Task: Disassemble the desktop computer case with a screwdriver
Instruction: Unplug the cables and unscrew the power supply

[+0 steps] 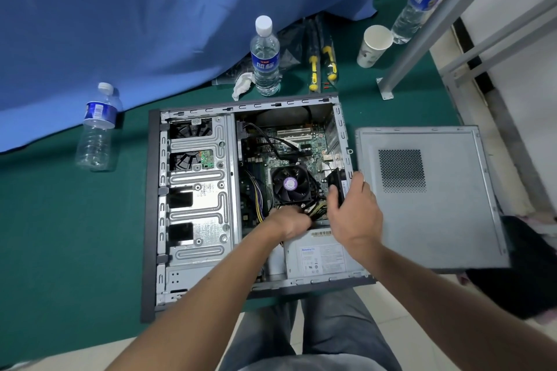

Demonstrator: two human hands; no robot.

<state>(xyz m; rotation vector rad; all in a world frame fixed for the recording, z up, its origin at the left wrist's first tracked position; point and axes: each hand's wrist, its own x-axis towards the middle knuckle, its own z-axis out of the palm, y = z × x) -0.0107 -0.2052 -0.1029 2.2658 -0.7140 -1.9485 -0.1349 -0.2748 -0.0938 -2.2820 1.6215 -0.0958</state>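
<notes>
Two hands: both reach into an open desktop computer case point(156, 220) lying on its side on a green mat point(69, 235).
Case: it spreads out beneath and to the left of both hands, drive bays point(197, 190) well left of the left hand.
Side panel: the removed grey side panel point(431, 196) lies flat just right of the right hand, off the case.
Power supply: the power supply point(319, 256) sits directly under both wrists.
Cooler fan: the black cooler fan point(290, 184) lies just beyond the left hand.
Right hand: the right hand point(352, 211) curls round a small black fan point(337, 182) at the case's rear wall, thumb on its near face.
Left hand: the left hand point(291, 221) is curled down among a cable bundle point(316, 208) beside the cooler; whether it grips the wires cannot be told.
Screwdrivers: two yellow-handled screwdrivers point(321, 65) lie on the mat well beyond both hands, untouched.
Bottles: a water bottle point(265, 57) stands just left of the screwdrivers.
</notes>
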